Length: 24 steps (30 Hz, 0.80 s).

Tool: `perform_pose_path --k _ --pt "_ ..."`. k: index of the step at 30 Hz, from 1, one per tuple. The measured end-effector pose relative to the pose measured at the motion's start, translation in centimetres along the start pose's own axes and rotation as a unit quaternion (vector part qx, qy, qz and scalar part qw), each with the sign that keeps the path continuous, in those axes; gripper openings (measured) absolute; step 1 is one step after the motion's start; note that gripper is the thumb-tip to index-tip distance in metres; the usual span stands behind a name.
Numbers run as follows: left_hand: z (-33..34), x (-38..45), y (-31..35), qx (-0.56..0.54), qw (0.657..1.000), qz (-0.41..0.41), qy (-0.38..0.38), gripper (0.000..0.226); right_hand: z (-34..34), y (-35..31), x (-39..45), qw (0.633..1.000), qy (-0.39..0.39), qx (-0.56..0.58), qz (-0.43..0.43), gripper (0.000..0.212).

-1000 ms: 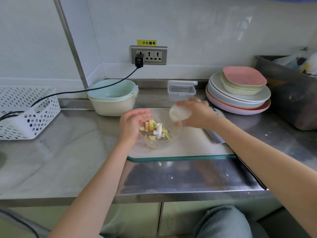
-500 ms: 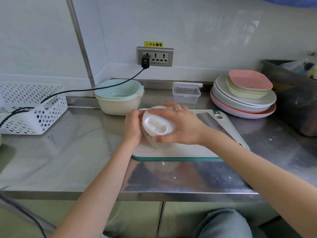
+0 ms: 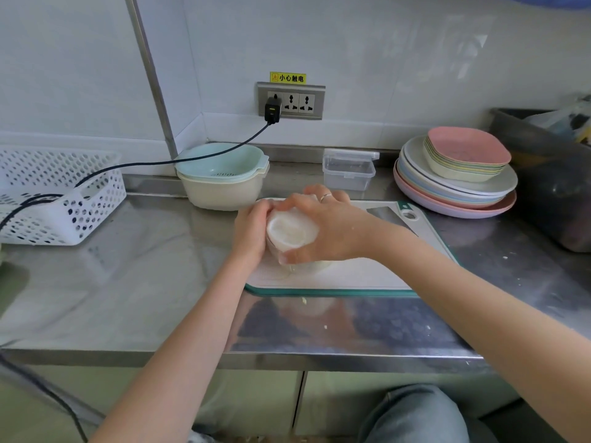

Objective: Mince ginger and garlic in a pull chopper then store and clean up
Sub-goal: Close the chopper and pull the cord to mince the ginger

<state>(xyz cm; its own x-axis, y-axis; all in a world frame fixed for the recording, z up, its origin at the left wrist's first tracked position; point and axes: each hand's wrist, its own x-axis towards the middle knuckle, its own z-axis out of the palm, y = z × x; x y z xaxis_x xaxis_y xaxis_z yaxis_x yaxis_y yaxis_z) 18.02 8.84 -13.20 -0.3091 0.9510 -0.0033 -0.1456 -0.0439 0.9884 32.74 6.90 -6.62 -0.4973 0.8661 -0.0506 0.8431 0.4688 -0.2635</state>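
Observation:
The pull chopper stands on the white cutting board point(image 3: 358, 273) with a green rim, in the middle of the steel counter. Its white lid point(image 3: 291, 231) sits on top of the clear bowl point(image 3: 281, 255), which is mostly hidden by my hands. My left hand point(image 3: 251, 230) grips the bowl's left side. My right hand point(image 3: 326, 228), with a ring on one finger, wraps over the lid from the right, thumb at the front. The ginger and garlic inside are hidden.
Behind the board stand a mint colander in a cream bowl point(image 3: 224, 177) and a small clear storage box point(image 3: 348, 169). Stacked plates point(image 3: 454, 183) sit at back right, beside a dark bin point(image 3: 550, 177). A white basket point(image 3: 57, 196) with a black cable is at left. Small food bits point(image 3: 303, 301) lie near the counter's front.
A second ago my right hand held the lid above the open bowl with the cut pieces showing. The lid now sits on the bowl, both hands around the chopper.

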Motion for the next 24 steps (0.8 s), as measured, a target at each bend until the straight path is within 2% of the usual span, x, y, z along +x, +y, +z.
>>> perform_pose_path --k 3,5,9,10,12,15,19,22,24 --pt "-0.3 0.2 -0.3 -0.048 0.998 0.004 -0.034 0.021 0.5 0.2 0.4 0.995 -0.015 0.099 -0.026 0.086" --pt "-0.4 0.4 -0.3 -0.092 0.994 -0.033 -0.050 0.029 0.9 0.1 0.2 0.990 -0.004 0.139 -0.024 0.087" --pt "-0.2 0.4 -0.4 -0.093 0.991 -0.064 -0.074 0.032 1.2 -0.9 0.2 1.000 0.016 -0.004 0.021 0.084" --pt "-0.5 0.4 -0.3 -0.098 0.989 -0.074 -0.083 0.032 1.2 -1.1 0.3 1.000 0.009 -0.005 0.023 0.085" --pt "-1.2 0.5 0.1 -0.136 0.980 -0.099 -0.105 0.038 1.2 -1.1 0.6 0.999 -0.004 0.045 0.020 0.089" --pt "-1.8 0.4 0.3 -0.169 0.966 -0.133 -0.143 0.062 1.4 -0.6 1.0 0.998 -0.012 0.064 0.012 0.094" --pt "-0.8 -0.2 0.3 -0.150 0.969 -0.126 -0.152 0.055 2.1 -1.2 1.6 0.999 0.027 0.013 0.019 0.092" --pt "-0.7 -0.1 0.7 -0.218 0.955 -0.148 -0.137 0.066 2.0 -0.9 1.6 0.996 0.039 0.066 0.039 0.086" --pt "-0.6 0.0 0.7 -0.260 0.946 -0.141 -0.132 0.064 1.3 0.0 1.2 0.989 0.063 0.129 0.039 0.083"
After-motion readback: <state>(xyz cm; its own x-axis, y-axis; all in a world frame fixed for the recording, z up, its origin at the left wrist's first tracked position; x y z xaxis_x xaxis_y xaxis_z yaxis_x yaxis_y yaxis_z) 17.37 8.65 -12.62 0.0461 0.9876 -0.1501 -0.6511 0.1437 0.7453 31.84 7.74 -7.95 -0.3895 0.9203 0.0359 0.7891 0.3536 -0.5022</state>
